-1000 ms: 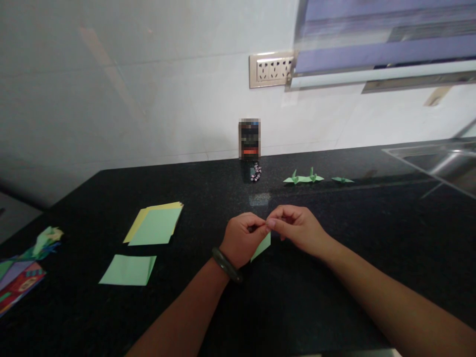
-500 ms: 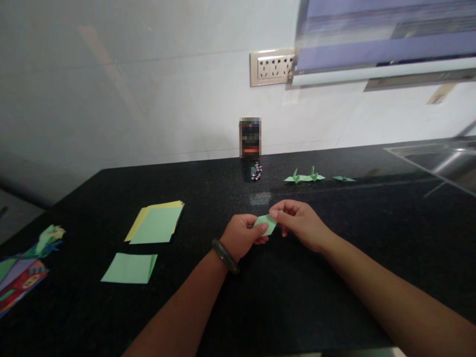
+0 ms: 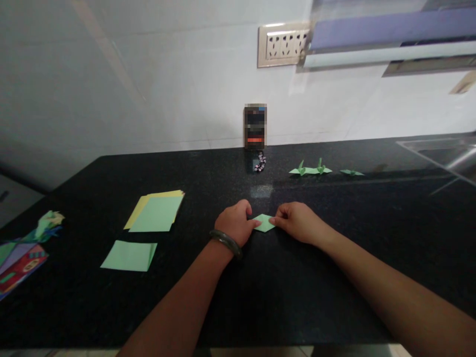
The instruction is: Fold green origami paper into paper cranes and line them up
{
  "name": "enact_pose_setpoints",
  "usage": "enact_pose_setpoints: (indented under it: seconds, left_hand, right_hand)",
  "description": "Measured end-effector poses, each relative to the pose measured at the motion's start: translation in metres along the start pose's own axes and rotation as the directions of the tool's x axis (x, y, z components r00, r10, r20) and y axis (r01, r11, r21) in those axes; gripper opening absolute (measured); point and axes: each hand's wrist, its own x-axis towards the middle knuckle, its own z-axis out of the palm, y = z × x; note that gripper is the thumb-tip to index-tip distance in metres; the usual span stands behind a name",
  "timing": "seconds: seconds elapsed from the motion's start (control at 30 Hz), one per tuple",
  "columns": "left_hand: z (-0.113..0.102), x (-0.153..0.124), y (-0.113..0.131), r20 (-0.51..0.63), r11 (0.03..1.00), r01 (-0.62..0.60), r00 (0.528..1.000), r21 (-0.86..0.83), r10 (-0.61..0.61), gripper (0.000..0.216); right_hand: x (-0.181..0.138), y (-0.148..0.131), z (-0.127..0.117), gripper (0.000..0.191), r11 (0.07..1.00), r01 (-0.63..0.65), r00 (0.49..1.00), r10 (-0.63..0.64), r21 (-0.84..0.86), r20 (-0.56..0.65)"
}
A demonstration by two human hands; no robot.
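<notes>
A small folded green paper lies flat on the black countertop between my two hands. My left hand, with a dark bangle on the wrist, has its fingers curled and presses on the paper's left corner. My right hand pinches the paper's right corner with thumb and fingers closed. Both hands rest on the counter.
A stack of green and yellow sheets and a single folded green sheet lie to the left. Folded green paper cranes stand at the back right. A phone leans on the wall. Coloured papers sit at the far left.
The hands held the green paper up in the air and turned it; now they have lowered it flat onto the counter and press on its corners.
</notes>
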Motion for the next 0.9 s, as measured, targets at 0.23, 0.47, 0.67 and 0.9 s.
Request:
enact_pose_setpoints:
  seconds: [0.23, 0.47, 0.67, 0.9]
  left_hand:
    - [0.001, -0.003, 0.011, 0.159, 0.943, -0.326, 0.937, 0.066, 0.312, 0.007]
    - [0.0, 0.003, 0.012, 0.305, 0.936, -0.345, 0.901, 0.073, 0.308, 0.015]
    - [-0.003, 0.007, 0.01, 0.337, 0.943, -0.333, 0.889, 0.014, 0.309, 0.017]
    - [-0.001, 0.001, 0.005, 0.292, 0.947, -0.318, 0.903, -0.044, 0.316, 0.012]
  right_hand:
    - [0.004, -0.006, -0.003, 0.019, 0.98, -0.032, 0.997, 0.046, -0.195, 0.064]
    - [-0.004, -0.012, -0.021, 0.015, 0.858, 0.343, 0.938, -0.333, -0.382, 0.094]
    - [-0.005, -0.003, -0.018, 0.018, 0.714, 0.668, 0.743, -0.622, -0.21, 0.246]
    - [-0.009, 0.004, -0.008, 0.02, 0.773, 0.608, 0.794, -0.591, -0.182, 0.143]
